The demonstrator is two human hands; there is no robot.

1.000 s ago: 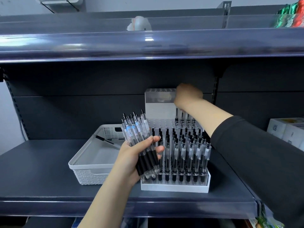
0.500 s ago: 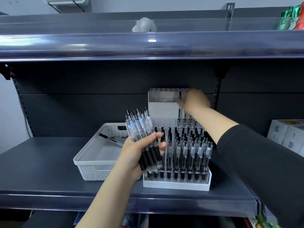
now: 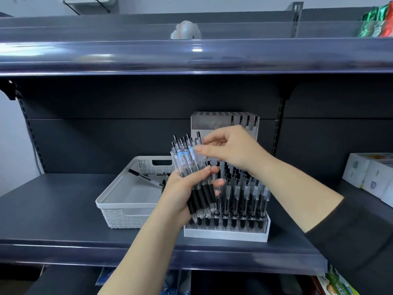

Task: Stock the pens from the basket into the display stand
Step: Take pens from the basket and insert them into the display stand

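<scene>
I am gripping a bundle of pens (image 3: 192, 173) in my left hand (image 3: 187, 188), fingers curled round the black rubber sleeves low on the barrels, just in front of the display stand (image 3: 226, 234) near the front edge of the shelf (image 3: 63, 209). My right hand (image 3: 231, 149) is reaching across to the upper ends of the bundle, fingertips (image 3: 198, 148) at one labelled barrel; whether they are already pinching it I cannot tell. The pens are looking light, stiff and smooth-sided, so I am judging that the clear barrels could slide against each other, while the rubber sleeves give the surer hold; a single pen is best taken near its clicker end. In my hand the long axes are running nearly upright, leaning a little to the left, clickers up and tips down. The pens in the stand are pointing likewise, and its rear rows are looking only partly filled. Two or so pens are lying flat in the basket (image 3: 119, 209) beside the stand's left side
</scene>
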